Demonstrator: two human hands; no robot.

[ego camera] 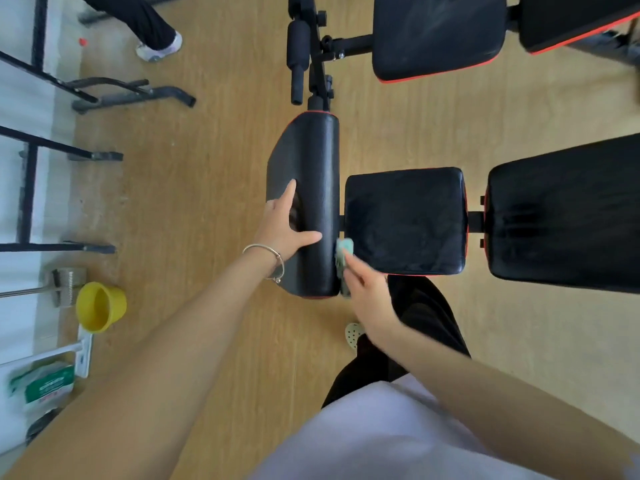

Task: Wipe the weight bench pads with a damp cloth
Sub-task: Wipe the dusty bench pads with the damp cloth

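A black weight bench with red piping lies across the middle of the view. Its tall rounded pad (313, 161) stands at the left end, a square seat pad (407, 220) beside it, and a long back pad (568, 216) at the right. My left hand (285, 225) rests flat on the rounded pad, fingers straight and thumb spread. My right hand (369, 299) presses a pale green cloth (344, 256) into the gap between the rounded pad and the seat pad. The hand covers most of the cloth.
A second bench (438, 36) stands behind, with foam rollers (298, 43) on its frame. A yellow bucket (100, 306), a white mop head (83, 355) and a green packet (48, 386) sit at the left by black rack feet (135, 97). Another person's leg (152, 29) is at the back left.
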